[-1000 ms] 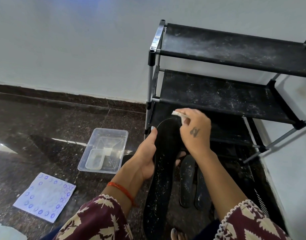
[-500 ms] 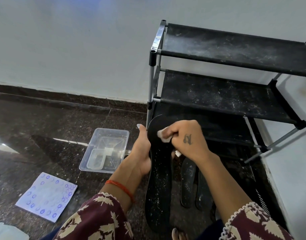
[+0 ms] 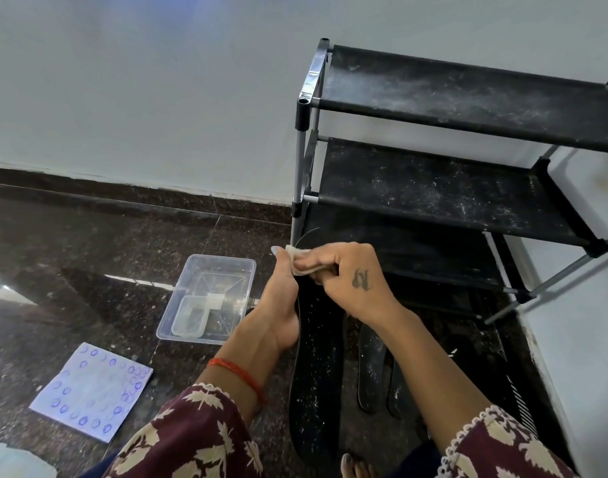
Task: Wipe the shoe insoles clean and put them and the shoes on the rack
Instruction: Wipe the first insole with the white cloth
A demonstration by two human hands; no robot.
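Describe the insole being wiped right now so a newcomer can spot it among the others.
Start at the black shoe rack against the wall, then look down to the floor at its left front post. The insole being wiped stands tilted there, gripped by the left hand, with the right hand pressing a white cloth near its top. The other insoles lie flat and untouched.
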